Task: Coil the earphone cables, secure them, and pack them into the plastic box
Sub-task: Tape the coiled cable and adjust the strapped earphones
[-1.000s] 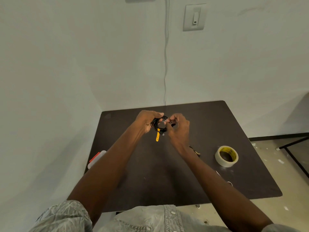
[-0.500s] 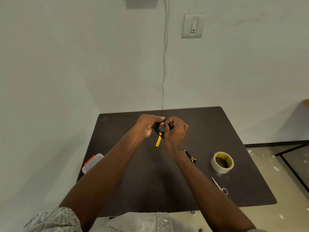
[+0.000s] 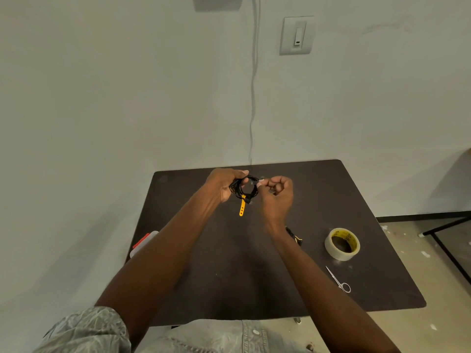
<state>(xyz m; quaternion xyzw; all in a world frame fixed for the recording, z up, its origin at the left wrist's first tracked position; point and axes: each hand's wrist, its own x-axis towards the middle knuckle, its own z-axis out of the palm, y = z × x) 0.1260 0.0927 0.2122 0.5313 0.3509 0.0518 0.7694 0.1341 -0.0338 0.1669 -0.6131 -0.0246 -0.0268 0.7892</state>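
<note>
At the far left edge of the dark table sits a clear plastic box with a red part on it. An arm partly hides the box, so only a bit shows.

Next, the left hand is held up over the far part of the table. Its fingers curl round the left side of a black earphone cable that is wound into a small ring. The hand holds the ring so the hole in the middle shows. A yellow strap is wrapped on the bottom of the ring, and its loose end hangs straight down.

Just to the right, the right hand has its fingers curled in tight. Its fingertips pinch a small bit at the right side of the cable ring. That bit is too small to tell what it is. The two hands are close, with the ring between them.

Lower down, beside the right arm, a small black and yellow thing lies on the table. It is mostly hidden by the arm.

Further right, a roll of tape lies flat on the table, with yellow inside its hole. Nearer the front edge, a small pair of scissors lies on the table, apart from the tape.

On the wall above is a light switch, and a thin wire runs down the wall to the table.
</note>
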